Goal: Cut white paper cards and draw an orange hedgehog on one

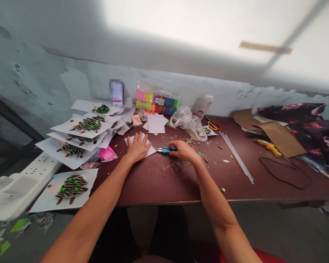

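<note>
1. A left hand (pixel 137 148) lies spread on loose white paper sheets (pixel 150 150) near the front of the maroon table (pixel 153 190), its grip open and pressing down; should the pressure ease, the uneven layers could slide apart

2. A right hand (pixel 182 150) pinches the rear of a blue-and-black utility knife (pixel 167 148), fingertips closed in a shallow grip, which could let the tool twist under force

3. The knife's tip points at the sheets' right edge, near the left thumb; a slip across the paper could nick skin, the hand being directly in line

4. Husks and crumbs (pixel 175 164) litter the surface below the right wrist; grit caught under the sheets could tilt them, snag the blade or mark the paper

5. The left forearm (pixel 104 204) passes close by a seed-covered hedgehog picture (pixel 71 186) at the table's left; a sleeveless elbow swinging outward could drag it or loosen its seeds

6. Behind it, finished hedgehog sheets (pixel 87 124) stand in an overlapping, lopsided pile beside a white power strip (pixel 41 164); one bump could topple them, their raised seeds leaving little flat support
</note>
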Tool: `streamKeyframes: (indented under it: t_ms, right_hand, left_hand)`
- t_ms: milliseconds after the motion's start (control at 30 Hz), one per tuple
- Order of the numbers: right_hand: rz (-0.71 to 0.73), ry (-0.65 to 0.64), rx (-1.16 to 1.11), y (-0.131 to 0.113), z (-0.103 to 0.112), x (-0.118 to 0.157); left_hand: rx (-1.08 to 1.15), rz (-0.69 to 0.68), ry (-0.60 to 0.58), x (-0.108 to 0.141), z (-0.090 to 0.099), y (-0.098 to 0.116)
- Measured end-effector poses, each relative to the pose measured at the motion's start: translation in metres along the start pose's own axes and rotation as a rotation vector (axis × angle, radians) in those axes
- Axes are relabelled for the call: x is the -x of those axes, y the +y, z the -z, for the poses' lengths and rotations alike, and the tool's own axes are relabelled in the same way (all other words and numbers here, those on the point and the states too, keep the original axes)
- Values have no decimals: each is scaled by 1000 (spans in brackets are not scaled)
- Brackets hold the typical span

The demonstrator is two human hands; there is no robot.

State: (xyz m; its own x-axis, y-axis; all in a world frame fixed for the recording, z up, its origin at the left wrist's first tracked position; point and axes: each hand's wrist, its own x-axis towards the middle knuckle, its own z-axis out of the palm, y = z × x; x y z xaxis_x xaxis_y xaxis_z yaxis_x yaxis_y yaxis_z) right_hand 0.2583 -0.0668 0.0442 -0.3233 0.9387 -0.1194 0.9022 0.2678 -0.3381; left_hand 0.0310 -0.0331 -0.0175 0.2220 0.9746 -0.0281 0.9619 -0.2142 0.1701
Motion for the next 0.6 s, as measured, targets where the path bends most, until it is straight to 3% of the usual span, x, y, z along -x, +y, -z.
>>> streamKeyframes:
  t_ms: [333, 600]
  right_hand:
    - [-21, 24, -12, 8, -1, -1]
    - [-77, 129, -5, -3, -9, -3]
  left_hand:
    - [138, -27, 54, -1, -1, -6]
    - [217, 10, 153, -10, -10, -15]
